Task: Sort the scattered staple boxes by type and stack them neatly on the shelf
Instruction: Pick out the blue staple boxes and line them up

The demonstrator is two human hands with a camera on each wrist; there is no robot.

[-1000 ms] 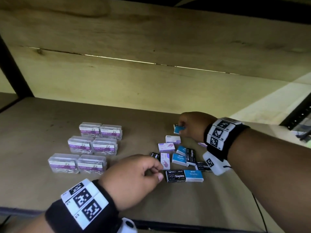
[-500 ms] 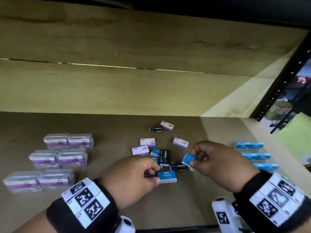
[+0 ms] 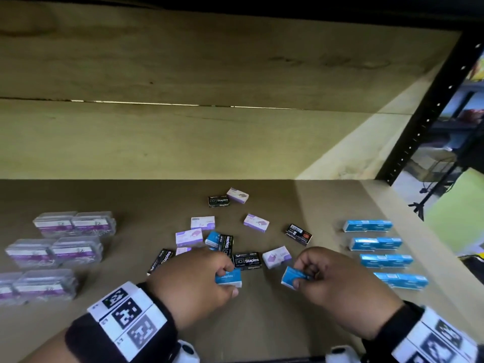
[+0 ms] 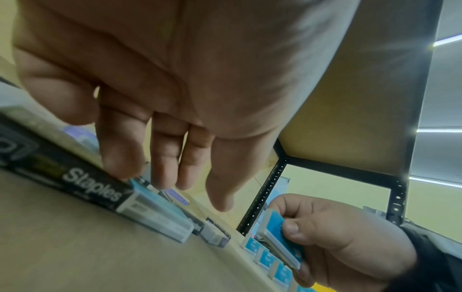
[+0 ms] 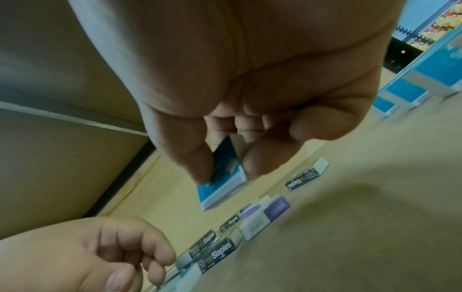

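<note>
Shelf board (image 3: pixel 262 323) carries blue stacks (image 3: pixel 377 243) beyond the right hand (image 3: pixel 337 286), which pinches a blue box (image 3: pixel 292 276) for sorting. From the left wrist, left hand (image 4: pixel 175 89) fingertips settle on another box (image 4: pixel 155 213). From the right wrist, thumb and fingers clamp the blue box (image 5: pixel 222 177).

Head view: high, facing forward and down into the brown fibreboard shelf (image 3: pixel 262 310), both hands near the bottom edge. Left wrist view: low and close under the left hand (image 4: pixel 175 79), looking along its fingers across the board toward the black perforated metal upright (image 4: pixel 260 197). Right wrist view: close under the right hand (image 5: pixel 250 89), facing the pale wooden back panel (image 5: pixel 50 138). Shared by all three: the scattered black, blue and lilac cardboard staple boxes (image 3: pixel 246 260), both hands
</note>
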